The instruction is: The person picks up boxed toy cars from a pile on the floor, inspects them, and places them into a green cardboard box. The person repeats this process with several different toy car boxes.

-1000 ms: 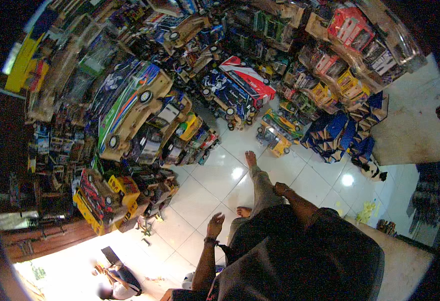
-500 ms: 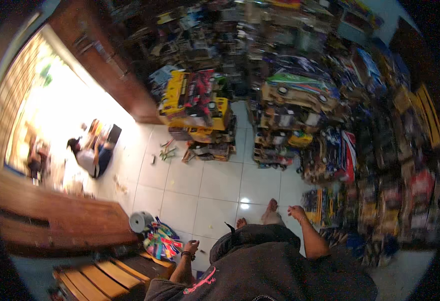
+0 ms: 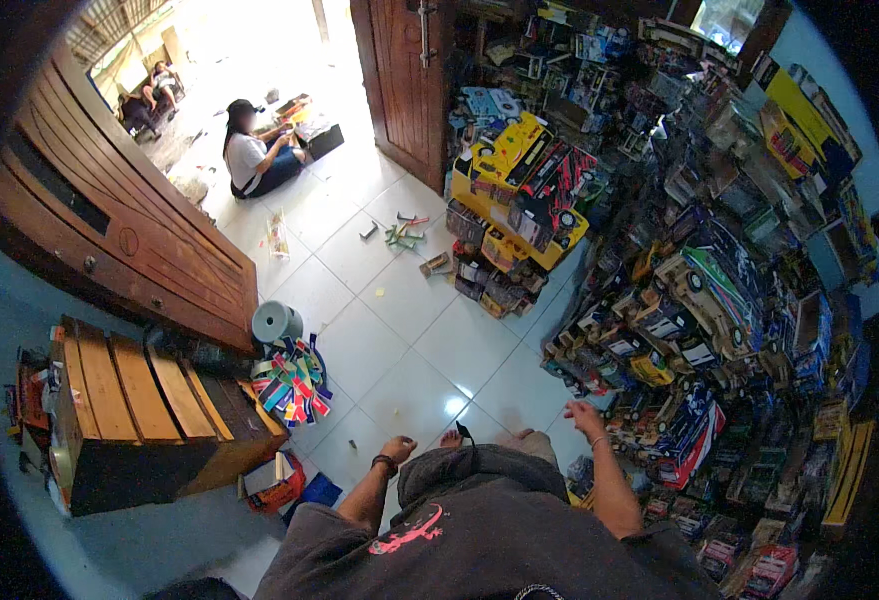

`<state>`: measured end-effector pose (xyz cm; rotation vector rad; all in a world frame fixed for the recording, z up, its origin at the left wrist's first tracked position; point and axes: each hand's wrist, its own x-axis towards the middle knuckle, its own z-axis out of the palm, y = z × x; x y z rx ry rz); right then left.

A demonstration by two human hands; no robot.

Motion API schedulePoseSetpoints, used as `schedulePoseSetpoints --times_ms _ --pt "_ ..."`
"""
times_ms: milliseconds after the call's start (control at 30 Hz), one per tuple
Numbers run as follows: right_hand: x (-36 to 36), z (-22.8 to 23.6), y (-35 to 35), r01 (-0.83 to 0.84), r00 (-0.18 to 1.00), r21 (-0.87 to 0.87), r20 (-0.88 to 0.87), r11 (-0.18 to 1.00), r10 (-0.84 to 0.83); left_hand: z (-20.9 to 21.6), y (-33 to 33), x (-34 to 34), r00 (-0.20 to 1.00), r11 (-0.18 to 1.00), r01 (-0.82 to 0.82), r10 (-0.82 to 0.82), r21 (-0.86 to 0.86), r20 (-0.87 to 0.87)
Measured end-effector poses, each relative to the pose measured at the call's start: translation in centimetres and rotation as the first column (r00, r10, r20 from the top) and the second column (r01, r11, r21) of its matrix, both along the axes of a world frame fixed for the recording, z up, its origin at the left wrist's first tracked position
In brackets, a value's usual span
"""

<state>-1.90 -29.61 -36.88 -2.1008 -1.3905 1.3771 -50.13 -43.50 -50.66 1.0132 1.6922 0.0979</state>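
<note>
The view has swung since a second ago: the toy stacks (image 3: 719, 290) now fill the right of the frame, the open door (image 3: 404, 80) sits top centre, and a crate (image 3: 139, 410) shows lower left. The right hand (image 3: 584, 415) reaches toward the toy cars (image 3: 659, 420) at lower right, fingers loosely spread, holding nothing. The left hand (image 3: 396, 450) hangs low over the tiles (image 3: 399, 340), seemingly empty; its fingers are too small to read. The feet are partly hidden by the dark shirt (image 3: 479, 540).
</note>
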Motion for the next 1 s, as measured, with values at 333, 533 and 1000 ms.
schedulePoseSetpoints --times_ms 333,533,1000 --pt "15.7 7.0 0.9 0.712 0.691 0.137 -0.312 0.689 -0.652 7.7 10.1 0.7 0.786 0.840 -0.476 0.539 -0.260 0.302" --pt "28.9 10.8 0.1 0.966 0.182 0.255 -0.600 0.029 -0.779 17.0 26.3 12.7 0.821 0.934 -0.356 0.331 -0.037 0.464" --pt "39.4 21.3 12.1 0.817 0.553 0.128 -0.446 0.562 -0.703 36.2 50.4 47.4 0.694 0.902 0.358 -0.429 0.239 0.578"
